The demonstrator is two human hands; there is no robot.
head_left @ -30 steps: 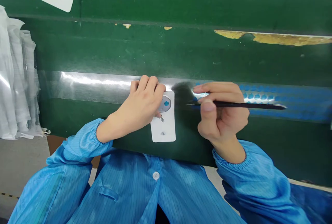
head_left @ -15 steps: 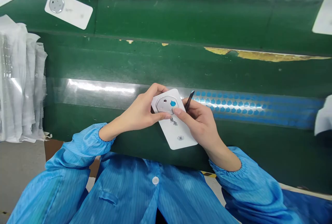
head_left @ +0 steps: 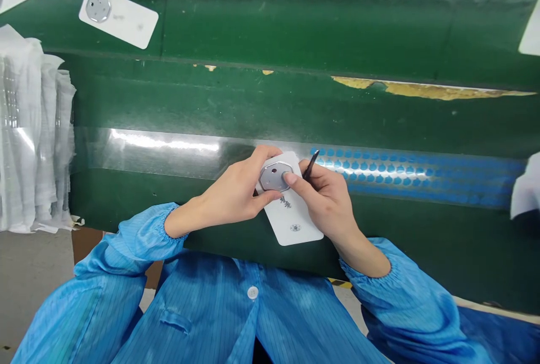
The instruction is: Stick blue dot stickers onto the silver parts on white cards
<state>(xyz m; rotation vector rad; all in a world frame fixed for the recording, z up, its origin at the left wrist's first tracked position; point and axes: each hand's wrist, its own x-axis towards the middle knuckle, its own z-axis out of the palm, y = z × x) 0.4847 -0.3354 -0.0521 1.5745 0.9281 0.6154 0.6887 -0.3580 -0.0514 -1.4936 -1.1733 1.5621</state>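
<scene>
My left hand (head_left: 236, 192) grips a white phone back cover (head_left: 294, 223) by its upper left part, thumb on the front and fingers along the far edge. The cover is tilted, with a grey camera plate (head_left: 272, 177) at its top and dark print below. My right hand (head_left: 327, 198) is closed at the cover's right edge, its thumb pressed on the right side of the camera plate. Black tweezers (head_left: 311, 165) stick up between its fingers, tip pointing away from me. The blue dot is not visible on the plate; the right thumb covers part of it.
A clear strip with rows of blue round stickers (head_left: 382, 172) lies along the green bench (head_left: 236, 99). White sleeves (head_left: 36, 139) are stacked at left. Another white cover (head_left: 120, 16) lies on the far green surface, with partial ones at both corners. A white piece (head_left: 525, 187) shows at right.
The right thumb has shifted onto the camera plate where a blue dot showed before. The held cover has come slightly right and nearer me. Covers on the far surface have slid right.
</scene>
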